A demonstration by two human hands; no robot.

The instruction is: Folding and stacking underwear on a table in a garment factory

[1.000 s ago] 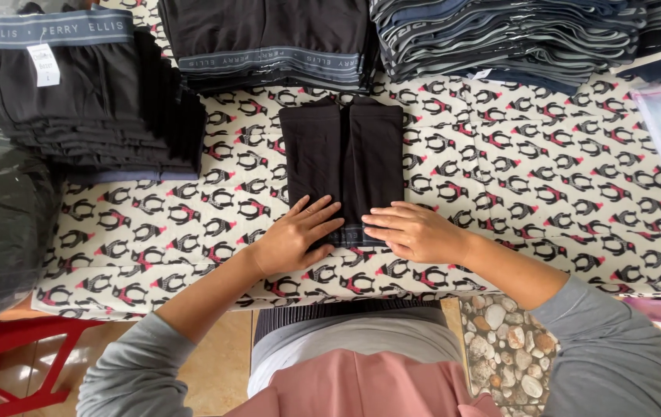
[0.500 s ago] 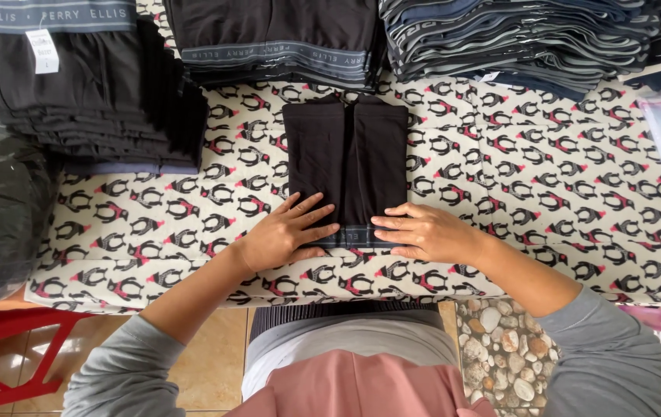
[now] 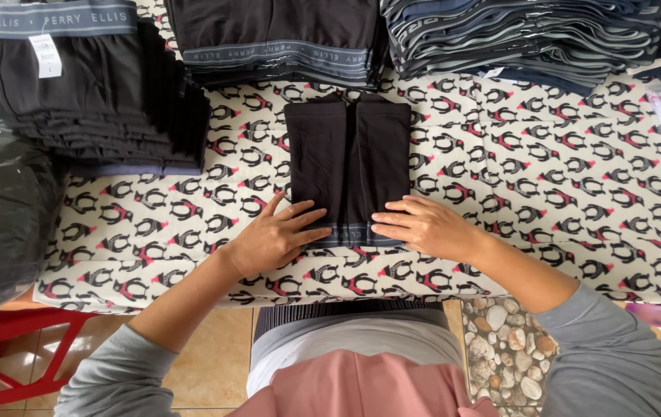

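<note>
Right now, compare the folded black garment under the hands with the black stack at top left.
The folded garment is a single piece lying flat; the stack is many pieces piled high. Both the left hand and right hand press on the garment's near end; nothing touches the stack. The stack's top piece carries a white tag. Both are black with grey waistbands.

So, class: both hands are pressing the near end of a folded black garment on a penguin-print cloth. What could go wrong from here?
1. The folded black garment has two side flaps meeting in a centre seam; since the left hand and right hand pin only the near waistband end, the far end might spring open.
2. The penguin-print cloth could wrinkle or slide if pushed.
3. The stack of dark folded garments sits very close behind, so the piece may nudge it.
</note>
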